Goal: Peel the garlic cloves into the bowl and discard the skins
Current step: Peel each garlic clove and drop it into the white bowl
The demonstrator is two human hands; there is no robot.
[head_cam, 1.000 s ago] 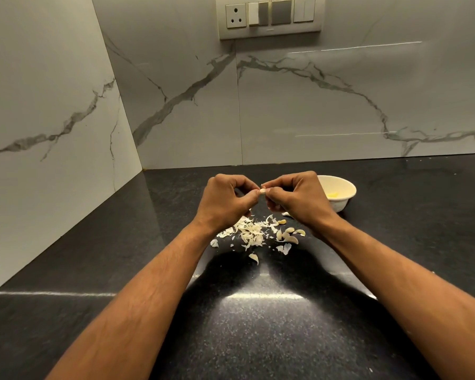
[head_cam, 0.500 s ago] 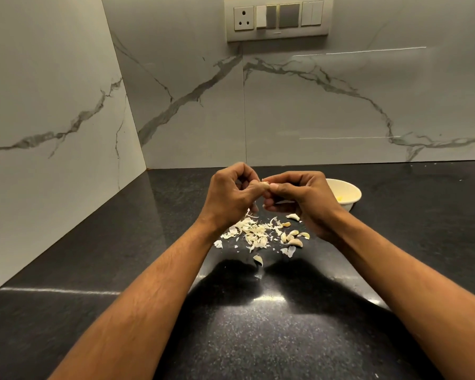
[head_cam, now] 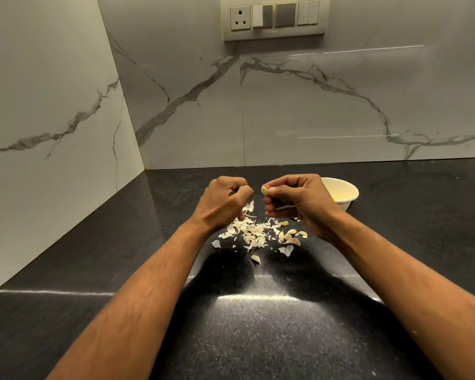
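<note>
My right hand [head_cam: 299,200] pinches a pale garlic clove [head_cam: 264,190] between thumb and forefinger, held above the counter. My left hand [head_cam: 225,201] hovers just left of it with fingers curled; a piece of skin [head_cam: 249,207] shows below its fingertips, and whether it holds the skin is unclear. A pile of white skins [head_cam: 251,231] lies on the black counter beneath both hands. Several unpeeled cloves [head_cam: 291,235] lie to the right of the pile. A white bowl [head_cam: 346,190] stands behind my right hand, partly hidden by it.
The dark speckled counter [head_cam: 244,338] runs into a corner of marble wall tiles at the left and back. A switch plate with a socket [head_cam: 274,19] is mounted high on the back wall.
My hands, which were joined on the clove, have come apart. The clove stays in my right hand and my left hand has drawn back to the left.
</note>
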